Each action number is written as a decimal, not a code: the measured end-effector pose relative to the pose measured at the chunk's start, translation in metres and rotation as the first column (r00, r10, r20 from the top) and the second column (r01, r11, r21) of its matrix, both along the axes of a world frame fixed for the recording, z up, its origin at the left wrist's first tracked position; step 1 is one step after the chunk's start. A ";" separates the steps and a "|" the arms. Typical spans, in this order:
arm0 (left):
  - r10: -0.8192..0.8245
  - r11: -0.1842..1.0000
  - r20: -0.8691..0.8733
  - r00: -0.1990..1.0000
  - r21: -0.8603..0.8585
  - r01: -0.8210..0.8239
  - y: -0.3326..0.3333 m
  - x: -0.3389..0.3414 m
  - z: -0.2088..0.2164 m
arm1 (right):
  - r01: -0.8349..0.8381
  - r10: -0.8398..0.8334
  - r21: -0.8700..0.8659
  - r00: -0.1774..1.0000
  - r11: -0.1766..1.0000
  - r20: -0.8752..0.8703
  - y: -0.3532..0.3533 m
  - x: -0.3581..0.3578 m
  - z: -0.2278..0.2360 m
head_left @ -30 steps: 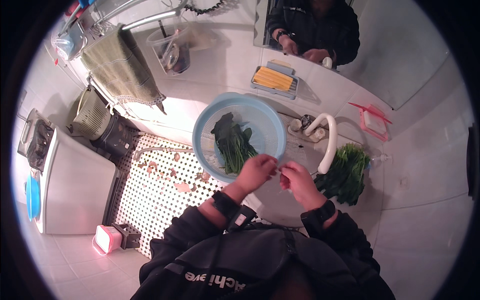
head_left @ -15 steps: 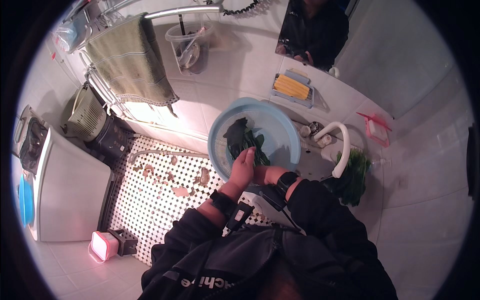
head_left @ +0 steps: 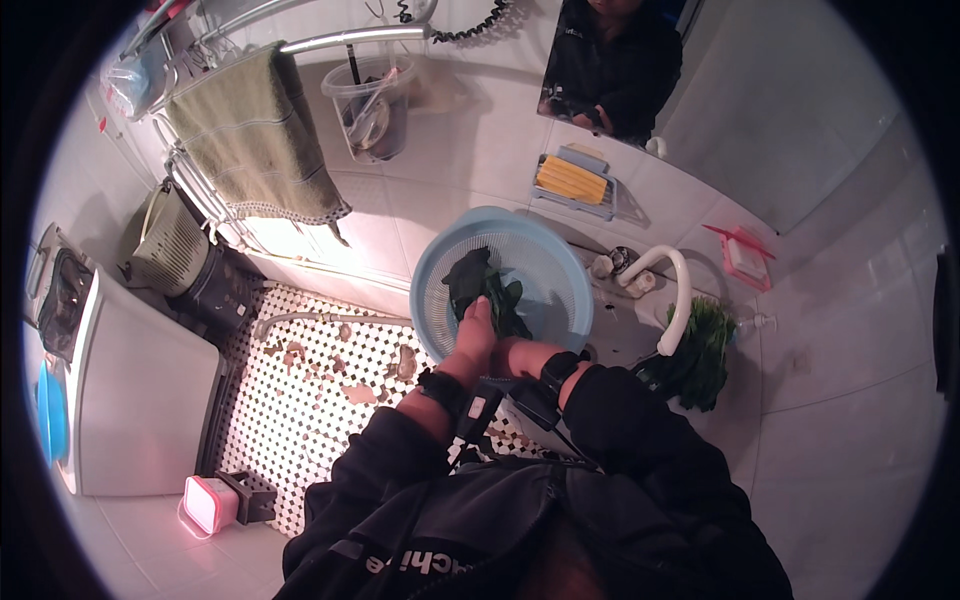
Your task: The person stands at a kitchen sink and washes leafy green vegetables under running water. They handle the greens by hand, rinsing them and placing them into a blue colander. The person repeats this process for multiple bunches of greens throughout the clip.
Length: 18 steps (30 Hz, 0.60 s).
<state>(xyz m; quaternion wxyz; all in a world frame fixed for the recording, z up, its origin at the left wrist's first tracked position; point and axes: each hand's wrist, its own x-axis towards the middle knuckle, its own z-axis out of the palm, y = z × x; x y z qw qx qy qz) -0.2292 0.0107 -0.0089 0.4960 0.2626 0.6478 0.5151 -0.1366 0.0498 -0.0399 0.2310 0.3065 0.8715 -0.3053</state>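
A light blue plastic colander basin (head_left: 572, 262) sits at the sink in front of me. Inside, at its left half, lies a bunch of dark leafy greens (head_left: 470, 275). My left hand (head_left: 477, 330) reaches over the near rim, closed around the stem end of the greens. My right hand (head_left: 512, 352) is close beside it at the near rim; its fingers are hidden behind the left hand and the leaves. Another bunch of leafy greens (head_left: 700, 360) rests right of the sink, beyond the curved white faucet (head_left: 682, 300).
A blue wall dish holds a yellow sponge (head_left: 572, 180). A pink soap dish (head_left: 745, 258) hangs on the right wall. A green towel (head_left: 255, 140) and a clear bucket (head_left: 368, 110) hang at the upper left. Brown scraps (head_left: 360, 393) lie on the tiled floor beside a white appliance (head_left: 140, 390).
My view has shifted slightly. The left hand has moved a little to the left over the greens, and the right forearm has edged left with it. The basin stands in the same place.
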 end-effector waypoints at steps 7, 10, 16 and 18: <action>0.037 0.995 0.313 0.949 -0.103 -0.005 0.000 -0.008 0.007 | 0.542 -0.588 -0.228 0.743 0.809 -0.320 0.001 0.018 0.021; -0.002 1.000 0.389 0.921 -0.016 0.010 -0.003 -0.010 0.002 | 0.608 -0.843 -0.593 0.460 0.528 -0.279 0.002 0.030 0.046; 0.012 0.880 -0.604 0.797 0.385 0.278 -0.005 -0.006 0.005 | 0.539 -0.906 -0.750 0.067 0.385 -0.417 0.002 0.053 0.103; -0.031 0.855 -0.630 0.776 0.385 0.348 -0.005 0.002 0.009 | 0.548 -0.889 -0.726 0.075 0.415 -0.451 -0.002 0.054 0.116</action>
